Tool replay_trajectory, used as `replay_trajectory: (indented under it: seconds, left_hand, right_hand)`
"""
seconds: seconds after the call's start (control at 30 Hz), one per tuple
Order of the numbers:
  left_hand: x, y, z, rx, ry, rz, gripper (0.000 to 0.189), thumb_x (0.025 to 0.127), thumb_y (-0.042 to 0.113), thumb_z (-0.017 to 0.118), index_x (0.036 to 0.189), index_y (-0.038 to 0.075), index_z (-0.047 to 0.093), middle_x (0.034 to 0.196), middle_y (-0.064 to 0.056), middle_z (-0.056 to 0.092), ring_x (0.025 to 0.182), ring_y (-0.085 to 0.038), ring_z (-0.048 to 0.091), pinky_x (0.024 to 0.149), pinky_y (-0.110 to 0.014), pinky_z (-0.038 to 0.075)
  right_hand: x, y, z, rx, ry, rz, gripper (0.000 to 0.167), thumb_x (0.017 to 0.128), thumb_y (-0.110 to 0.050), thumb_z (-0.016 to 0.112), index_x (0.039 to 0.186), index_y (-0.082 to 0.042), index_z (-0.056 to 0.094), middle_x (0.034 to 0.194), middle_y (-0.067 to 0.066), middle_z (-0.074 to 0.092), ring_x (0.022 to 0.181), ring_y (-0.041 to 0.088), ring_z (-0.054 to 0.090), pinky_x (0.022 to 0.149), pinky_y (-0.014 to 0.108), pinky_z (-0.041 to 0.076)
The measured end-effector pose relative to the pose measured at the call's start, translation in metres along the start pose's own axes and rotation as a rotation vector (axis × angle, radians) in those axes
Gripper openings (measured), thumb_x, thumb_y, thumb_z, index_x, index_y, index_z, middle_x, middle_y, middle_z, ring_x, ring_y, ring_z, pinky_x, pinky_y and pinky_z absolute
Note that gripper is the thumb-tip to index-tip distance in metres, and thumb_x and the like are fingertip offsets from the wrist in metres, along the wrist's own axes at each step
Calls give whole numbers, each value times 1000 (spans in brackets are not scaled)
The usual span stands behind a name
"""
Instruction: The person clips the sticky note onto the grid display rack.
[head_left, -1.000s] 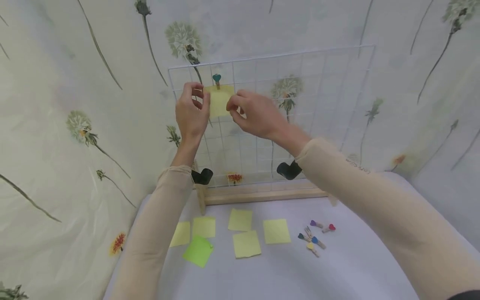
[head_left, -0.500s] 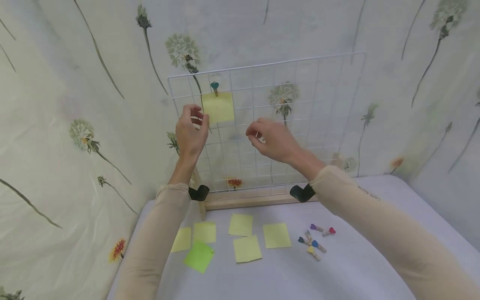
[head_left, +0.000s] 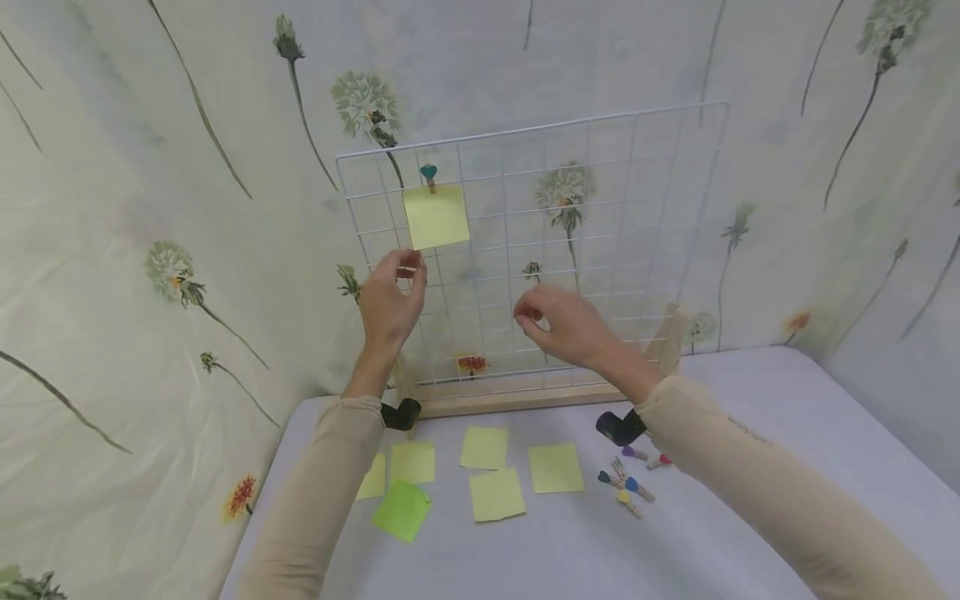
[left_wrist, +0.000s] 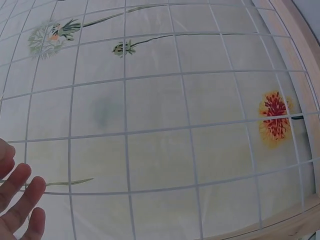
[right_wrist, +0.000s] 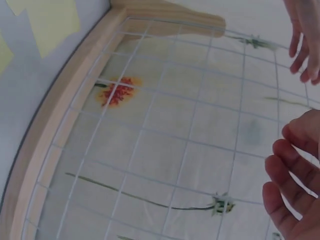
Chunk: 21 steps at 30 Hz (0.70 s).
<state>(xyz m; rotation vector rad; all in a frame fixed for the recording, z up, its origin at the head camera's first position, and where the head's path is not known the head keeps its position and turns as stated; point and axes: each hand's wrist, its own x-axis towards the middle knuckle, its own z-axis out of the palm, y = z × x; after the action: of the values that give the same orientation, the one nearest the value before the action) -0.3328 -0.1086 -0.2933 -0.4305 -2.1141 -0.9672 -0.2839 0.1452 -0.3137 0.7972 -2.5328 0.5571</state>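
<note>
A yellow sticky note [head_left: 437,217] hangs near the upper left of a white wire grid [head_left: 487,275], held by a small clothespin [head_left: 429,175] with a teal heart. My left hand [head_left: 392,300] is just under the note's lower left corner, its fingers loosely bent and holding nothing visible. To the right and lower, my right hand [head_left: 566,325] hovers before the grid with relaxed, curved fingers and nothing seen in them. In the right wrist view the right hand's fingers [right_wrist: 282,170] are loosely bent, apart from the wires.
Several yellow sticky notes [head_left: 557,468] and a bright green one [head_left: 402,510] lie on the white tabletop [head_left: 570,550]. Right of them is a small pile of heart clothespins [head_left: 628,483]. A wooden base [head_left: 517,400] supports the grid. Flowered fabric hangs behind.
Both hands have come away from the hanging note. The right hand moved right and down; the left sank below the note's corner. The view tilted slightly.
</note>
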Motion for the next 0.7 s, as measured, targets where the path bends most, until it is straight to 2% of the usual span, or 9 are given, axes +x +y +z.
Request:
replay_trajectory:
  seconds: [0.17,0.3,0.47,0.57,0.7]
  left_hand:
    - [-14,-7,4,8,-51,-17,19,91,18,59,106,9,66,103,-5,70,90,-21,67,75,-38,52]
    - [-25,-12,8,30,-103,-5,19,91,17,59,107,9,67,104,-6,71,92,-22,67,78,-38,52]
    - [-36,-18,13,48,-129,24,19,90,15,60,106,8,67,103,-6,71,93,-22,67,81,-36,52]
    - [-42,-21,14,58,-166,64,19,90,15,61,106,9,67,104,-6,71,93,-21,67,82,-36,52]
    - [-51,-25,15,65,-232,156,18,89,11,62,106,7,68,105,-7,71,92,-22,67,80,-39,53]
  right_hand:
    - [-15,3,9,10,-24,14,9,90,-17,62,97,-12,66,90,0,64,83,15,58,74,31,52]
    - [-24,7,14,14,-33,28,8,91,-18,61,97,-14,65,92,-1,65,84,13,59,75,31,52]
    - [-32,9,20,10,-38,56,10,91,-19,62,98,-14,65,93,-2,64,84,12,59,75,31,53]
    - [-37,9,24,3,-45,61,9,90,-19,62,98,-15,65,92,-3,63,83,12,59,73,30,52]
    - [-44,9,30,-6,-35,51,9,89,-18,62,96,-13,66,89,-2,62,80,13,60,70,29,52]
